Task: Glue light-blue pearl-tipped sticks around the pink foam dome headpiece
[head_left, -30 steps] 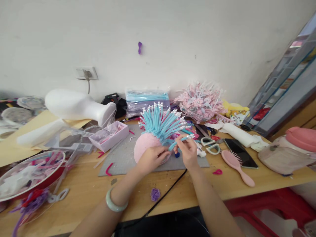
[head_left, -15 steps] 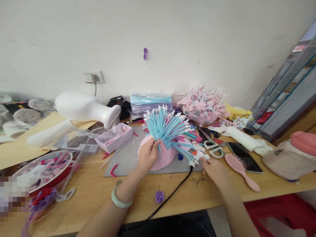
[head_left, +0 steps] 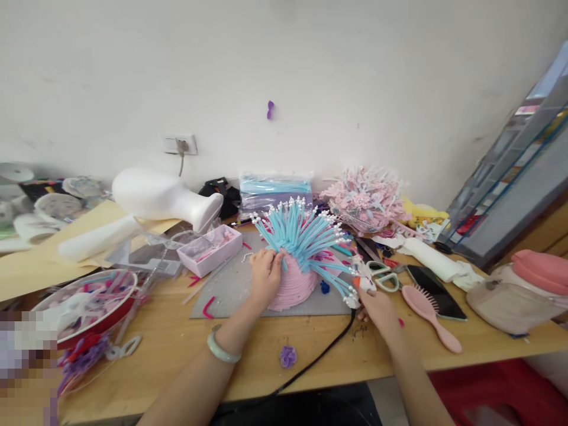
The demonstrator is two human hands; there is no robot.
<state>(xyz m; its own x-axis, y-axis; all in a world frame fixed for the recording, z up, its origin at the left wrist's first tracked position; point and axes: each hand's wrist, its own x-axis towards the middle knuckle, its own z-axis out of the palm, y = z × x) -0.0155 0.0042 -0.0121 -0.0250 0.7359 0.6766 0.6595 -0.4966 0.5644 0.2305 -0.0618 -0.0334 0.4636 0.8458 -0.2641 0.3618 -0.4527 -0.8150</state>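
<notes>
A pink dome-shaped cap (head_left: 295,284) of coiled cord stands on a grey mat (head_left: 217,296). From its top fans a spray of light-blue pipe cleaners (head_left: 290,234) tipped with white beads. My left hand (head_left: 265,275) is closed on the cap's left side, fingertips at the base of the blue stems. At the right, my right hand (head_left: 376,310) is wrapped round a white glue gun (head_left: 365,283) with an orange part. Its black cord (head_left: 322,358) runs toward the table's front edge. The lowest blue stems partly cover the gun.
Scissors (head_left: 388,281), a pink hairbrush (head_left: 432,319) and a dark tablet-like slab (head_left: 437,293) lie to the right. Left are a lilac box (head_left: 195,266), a foam mannequin head (head_left: 146,192) and a round red-sided container (head_left: 128,302). A purple flower (head_left: 288,356) lies in front; a pink beaded headpiece (head_left: 366,198) stands behind.
My right hand has closed more fully round the glue gun, its fingers now curled beneath. My left hand's fingers have shifted slightly at the cap. The whole view has moved a little.
</notes>
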